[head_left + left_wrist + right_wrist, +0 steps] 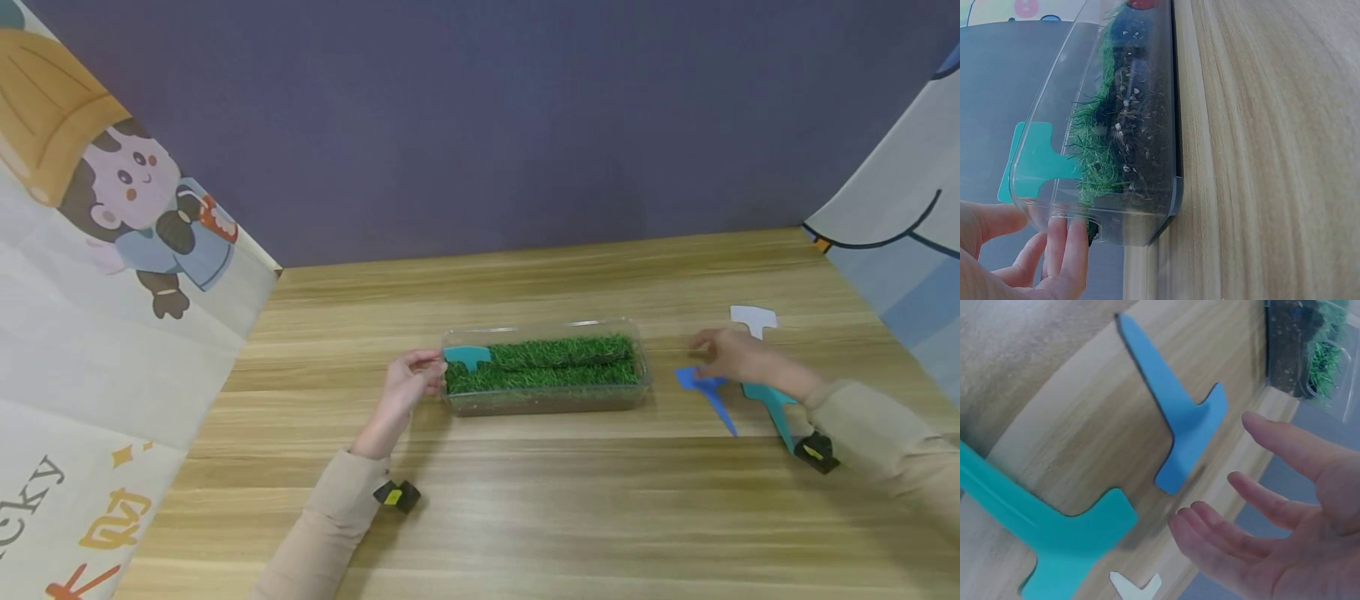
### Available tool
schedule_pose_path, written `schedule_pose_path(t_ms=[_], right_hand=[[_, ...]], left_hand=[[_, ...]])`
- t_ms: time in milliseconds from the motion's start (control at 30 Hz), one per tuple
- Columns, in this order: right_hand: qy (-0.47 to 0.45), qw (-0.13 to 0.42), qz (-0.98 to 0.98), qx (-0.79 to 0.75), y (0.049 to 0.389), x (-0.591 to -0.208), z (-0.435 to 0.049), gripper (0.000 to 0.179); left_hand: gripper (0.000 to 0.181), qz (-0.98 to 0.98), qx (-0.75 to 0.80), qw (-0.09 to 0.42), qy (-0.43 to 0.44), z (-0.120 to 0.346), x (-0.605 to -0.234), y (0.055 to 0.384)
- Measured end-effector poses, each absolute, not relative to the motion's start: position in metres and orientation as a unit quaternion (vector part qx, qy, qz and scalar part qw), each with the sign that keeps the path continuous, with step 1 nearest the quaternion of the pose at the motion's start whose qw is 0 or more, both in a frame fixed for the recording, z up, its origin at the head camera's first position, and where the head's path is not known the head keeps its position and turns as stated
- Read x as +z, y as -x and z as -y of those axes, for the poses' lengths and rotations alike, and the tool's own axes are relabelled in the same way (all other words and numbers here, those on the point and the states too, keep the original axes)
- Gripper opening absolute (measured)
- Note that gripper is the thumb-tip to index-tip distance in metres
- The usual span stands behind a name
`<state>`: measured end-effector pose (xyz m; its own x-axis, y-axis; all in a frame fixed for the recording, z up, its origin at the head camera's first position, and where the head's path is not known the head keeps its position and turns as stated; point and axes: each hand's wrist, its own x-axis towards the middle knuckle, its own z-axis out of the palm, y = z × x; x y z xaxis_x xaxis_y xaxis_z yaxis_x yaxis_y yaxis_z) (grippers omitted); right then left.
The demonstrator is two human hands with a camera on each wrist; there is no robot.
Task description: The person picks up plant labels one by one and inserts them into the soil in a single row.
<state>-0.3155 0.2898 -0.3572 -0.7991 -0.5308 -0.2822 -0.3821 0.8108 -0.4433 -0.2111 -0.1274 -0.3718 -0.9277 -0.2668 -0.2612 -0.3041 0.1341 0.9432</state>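
Observation:
My left hand (408, 385) touches the left end of a clear plastic planter box (547, 403), fingertips against its end wall and thumb near the rim in the left wrist view. Green artificial grass (558, 379) lies in the box over dark, soil-like filling (1138, 119). A teal T-shaped plant label (468, 357) stands at the grass's left end. My right hand (735, 357) hovers by a blue plant label (717, 405), fingers parted and holding nothing. The blue label and a second teal label (1066, 531) lie on the table.
A white plant label (754, 319) lies behind my right hand. The wood-grain table (525, 517) meets a dark blue panel (525, 125) at the back. Printed sheets (142, 358) with cartoon figures stand at both sides.

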Motion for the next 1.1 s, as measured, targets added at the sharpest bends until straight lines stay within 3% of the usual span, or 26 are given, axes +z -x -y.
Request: schedule_pose_path(t_ms=[533,1100], right_hand=[[0.243,0.193,-0.938,-0.156,0.313,-0.367,-0.29,0.054],[0.26,0.19,-0.932,-0.167,0.317,-0.375,-0.293,0.04]], left_hand=[[0.028,-0.755,0.629,0.016,0.183,0.127,-0.372,0.211],[0.028,-0.759,0.627,0.013,0.175,0.127,-0.372,0.21]])
